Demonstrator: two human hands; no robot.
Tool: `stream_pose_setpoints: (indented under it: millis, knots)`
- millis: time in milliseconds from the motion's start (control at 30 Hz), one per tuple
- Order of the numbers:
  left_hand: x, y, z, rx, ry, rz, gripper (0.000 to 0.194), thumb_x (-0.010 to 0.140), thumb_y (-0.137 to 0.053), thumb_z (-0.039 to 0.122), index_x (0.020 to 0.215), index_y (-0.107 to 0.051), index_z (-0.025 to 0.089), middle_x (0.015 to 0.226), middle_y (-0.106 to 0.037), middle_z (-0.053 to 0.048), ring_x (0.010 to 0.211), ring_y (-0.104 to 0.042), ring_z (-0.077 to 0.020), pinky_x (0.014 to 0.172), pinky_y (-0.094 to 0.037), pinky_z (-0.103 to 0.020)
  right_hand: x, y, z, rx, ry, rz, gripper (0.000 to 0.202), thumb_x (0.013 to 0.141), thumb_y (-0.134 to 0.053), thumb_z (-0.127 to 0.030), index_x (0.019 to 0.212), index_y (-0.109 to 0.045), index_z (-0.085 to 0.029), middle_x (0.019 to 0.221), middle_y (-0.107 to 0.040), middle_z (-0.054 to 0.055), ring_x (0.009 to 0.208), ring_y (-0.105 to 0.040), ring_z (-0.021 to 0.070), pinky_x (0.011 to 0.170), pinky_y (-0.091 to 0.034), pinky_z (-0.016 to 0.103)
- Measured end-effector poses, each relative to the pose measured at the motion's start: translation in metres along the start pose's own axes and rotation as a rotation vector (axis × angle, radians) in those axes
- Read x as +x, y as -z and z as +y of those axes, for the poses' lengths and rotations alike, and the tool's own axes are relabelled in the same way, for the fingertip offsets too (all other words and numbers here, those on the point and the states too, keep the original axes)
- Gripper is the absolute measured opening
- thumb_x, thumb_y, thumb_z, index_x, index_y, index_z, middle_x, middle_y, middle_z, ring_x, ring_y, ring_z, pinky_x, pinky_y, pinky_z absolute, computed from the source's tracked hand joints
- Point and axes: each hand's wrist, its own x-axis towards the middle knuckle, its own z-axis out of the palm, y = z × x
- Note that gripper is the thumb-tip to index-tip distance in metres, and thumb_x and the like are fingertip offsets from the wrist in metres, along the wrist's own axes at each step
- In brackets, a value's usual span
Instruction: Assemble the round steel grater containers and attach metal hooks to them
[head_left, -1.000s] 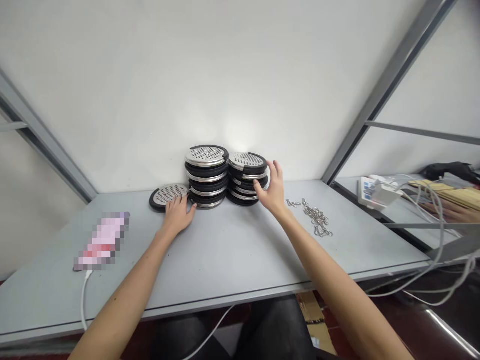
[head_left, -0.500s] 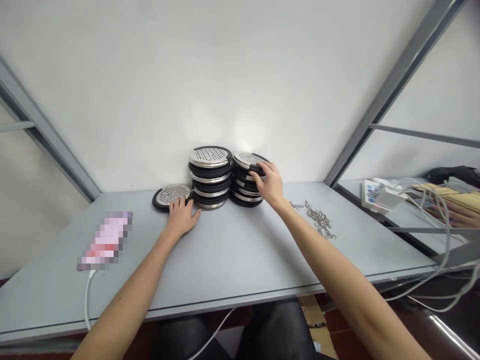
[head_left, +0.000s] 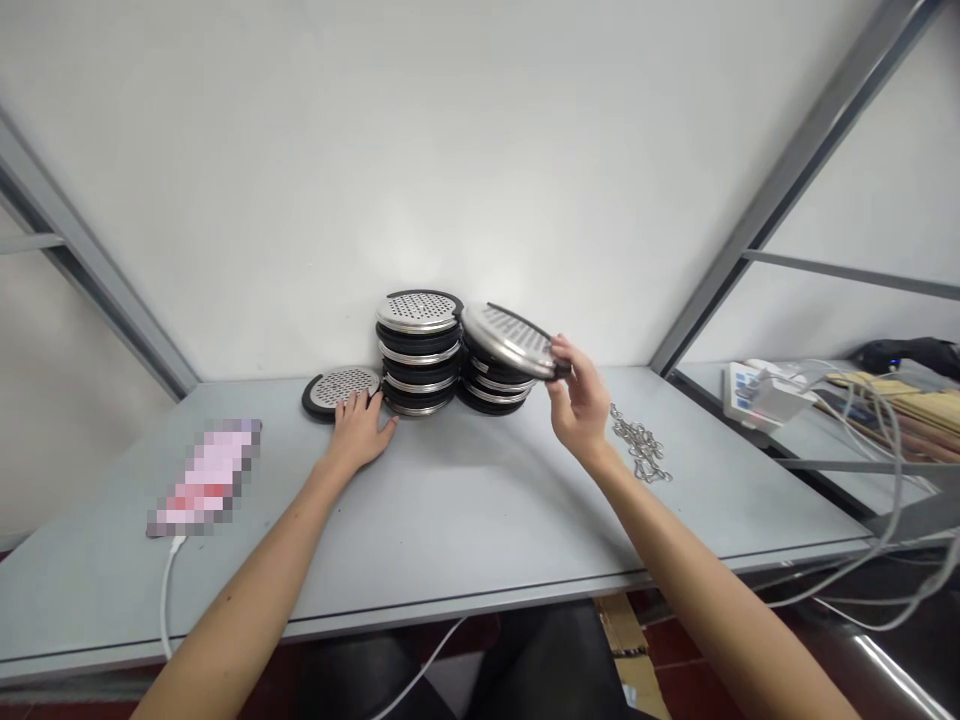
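My right hand point(head_left: 581, 400) pinches the black edge of a round disc point(head_left: 514, 335) with a perforated silver face. This disc is tilted, its right side lower, above the right stack point(head_left: 495, 392) of similar black-and-silver discs. Beside it rises the left stack point(head_left: 420, 360), its top disc lying flat with the holes facing up. Farther left, a single perforated disc point(head_left: 341, 388) rests on the table. My left hand point(head_left: 361, 428) lies over that disc's front right edge, fingers stretched and thumb apart.
Several small metal clips point(head_left: 639, 445) lie in a loose pile on the grey table point(head_left: 450, 530). A phone point(head_left: 206, 480) with a white cable is at the left. A power strip point(head_left: 750, 392) with cables sits beyond the right metal frame. A white wall stands behind the stacks.
My right hand has moved right and slightly down, lifting and tilting the top disc off the right stack. My left hand has stayed nearly in place.
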Motion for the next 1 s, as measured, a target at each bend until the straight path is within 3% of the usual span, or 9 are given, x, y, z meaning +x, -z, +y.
stream_pose_setpoints:
  millis: [233,433,567,633,700,767,867,1000]
  knots:
    - [-0.002,0.0,0.0,0.03,-0.01,-0.004,0.058,0.093,-0.04,0.045,0.139,-0.045,0.009,0.147,-0.039,-0.023,0.138,-0.032,-0.0415,0.112,-0.022,-0.055,-0.047,-0.002,-0.026,0.008,0.195,-0.291,0.043,0.094,-0.053,-0.034,0.133,-0.047,-0.019,0.137,-0.051,0.019,0.14,-0.036,0.0356,0.107,-0.041,0.06]
    - [-0.002,-0.002,0.0,-0.027,-0.004,0.015,0.061,0.092,-0.043,0.045,0.139,-0.045,0.007,0.147,-0.039,-0.025,0.139,-0.03,-0.0423,0.112,-0.023,-0.056,-0.067,-0.013,-0.034,0.07,0.18,-0.621,0.042,0.095,-0.05,-0.038,0.131,-0.049,-0.018,0.136,-0.052,0.02,0.143,-0.03,0.0314,0.11,-0.041,0.054]
    - [-0.007,0.005,0.009,-0.092,0.126,0.151,0.047,0.09,-0.046,0.039,0.12,-0.061,0.007,0.144,-0.043,-0.025,0.14,-0.025,-0.0449,0.11,-0.026,-0.058,-0.071,-0.017,-0.035,0.09,0.124,-0.736,0.041,0.094,-0.052,-0.035,0.131,-0.05,-0.018,0.138,-0.052,0.019,0.144,-0.029,0.029,0.112,-0.039,0.052]
    - [-0.013,0.013,0.014,-0.178,0.127,0.261,0.038,0.09,-0.044,0.034,0.11,-0.065,0.01,0.133,-0.054,-0.022,0.133,-0.039,-0.0399,0.108,-0.032,-0.053,-0.072,-0.018,-0.032,0.104,0.089,-0.747,0.041,0.093,-0.054,-0.035,0.131,-0.049,-0.018,0.138,-0.052,0.018,0.143,-0.031,0.0286,0.112,-0.038,0.052]
    - [-0.019,0.022,0.019,-0.353,0.021,0.331,0.034,0.093,-0.04,0.032,0.105,-0.065,0.014,0.112,-0.066,-0.015,0.112,-0.058,-0.03,0.101,-0.042,-0.043,-0.072,-0.018,-0.027,0.127,0.061,-0.758,0.043,0.092,-0.057,-0.036,0.13,-0.05,-0.018,0.137,-0.053,0.018,0.141,-0.034,0.0282,0.112,-0.038,0.052]
    - [-0.025,0.03,0.024,-0.518,-0.174,0.319,0.032,0.095,-0.04,0.034,0.105,-0.064,0.016,0.103,-0.069,-0.011,0.101,-0.063,-0.0236,0.094,-0.047,-0.036,-0.072,-0.018,-0.023,0.146,0.034,-0.779,0.042,0.091,-0.059,-0.036,0.128,-0.051,-0.018,0.135,-0.054,0.017,0.139,-0.037,0.027,0.113,-0.038,0.05]
    - [-0.032,0.034,0.03,-0.621,-0.42,0.201,0.032,0.093,-0.047,0.036,0.114,-0.061,0.016,0.113,-0.066,-0.01,0.107,-0.061,-0.0217,0.098,-0.046,-0.035,-0.071,-0.017,-0.021,0.163,-0.007,-0.813,0.04,0.089,-0.062,-0.036,0.125,-0.054,-0.018,0.133,-0.056,0.015,0.137,-0.039,0.0259,0.113,-0.038,0.048]
    - [-0.035,0.034,0.037,-0.654,-0.484,0.077,0.038,0.092,-0.05,0.038,0.123,-0.058,0.017,0.124,-0.061,-0.011,0.115,-0.057,-0.023,0.102,-0.044,-0.037,-0.066,-0.013,-0.022,0.182,-0.048,-0.793,0.042,0.085,-0.065,-0.035,0.123,-0.057,-0.019,0.129,-0.059,0.014,0.129,-0.048,0.0258,0.108,-0.042,0.046]
